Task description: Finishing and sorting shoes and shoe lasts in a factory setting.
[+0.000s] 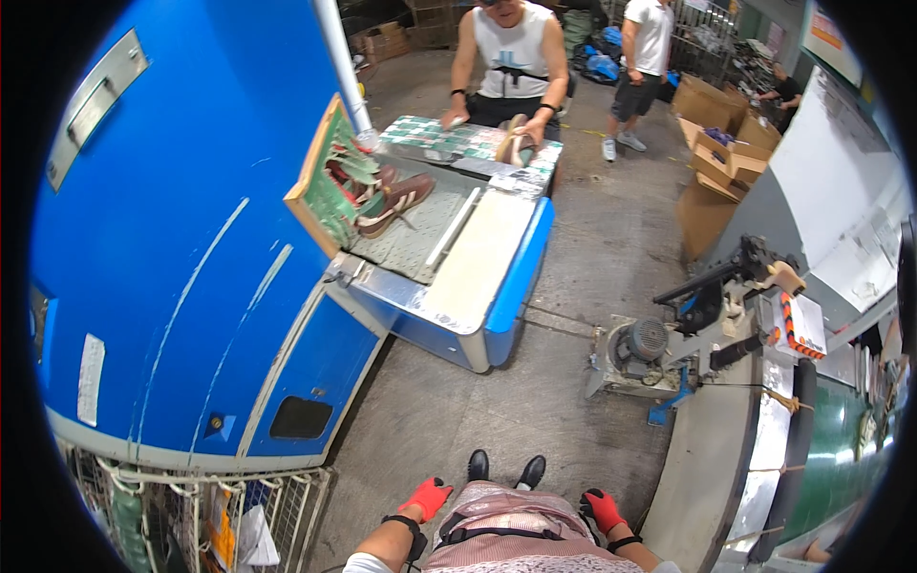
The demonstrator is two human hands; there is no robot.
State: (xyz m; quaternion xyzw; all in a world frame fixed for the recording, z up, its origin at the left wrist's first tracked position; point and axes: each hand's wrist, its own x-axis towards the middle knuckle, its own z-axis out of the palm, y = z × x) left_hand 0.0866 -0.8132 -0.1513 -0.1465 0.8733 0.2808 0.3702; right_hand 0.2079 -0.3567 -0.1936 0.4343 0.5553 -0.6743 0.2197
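My left hand [426, 498], in a red glove with dark fingertips, hangs beside my pink patterned apron [497, 516]. Its fingers are loosely bent and slightly apart, and I see nothing in them. On the other side of the apron my right hand [602, 512], gloved the same way, hangs with relaxed, half-bent fingers and nothing visible in it. Neither hand touches any equipment. Ahead, brown sneakers [409, 199] with pale stripes sit on the grey conveyor belt [420, 244] at the blue machine's opening, partly behind a ragged green curtain [336, 191].
A big blue machine [210, 248] fills the left, above a wire cage [296, 506]. Across the conveyor, a co-worker [511, 57] touches another shoe [517, 143]. Another person [642, 67] stands farther back. At right are a motor [642, 340], a green belt [829, 468] and cardboard boxes [707, 210].
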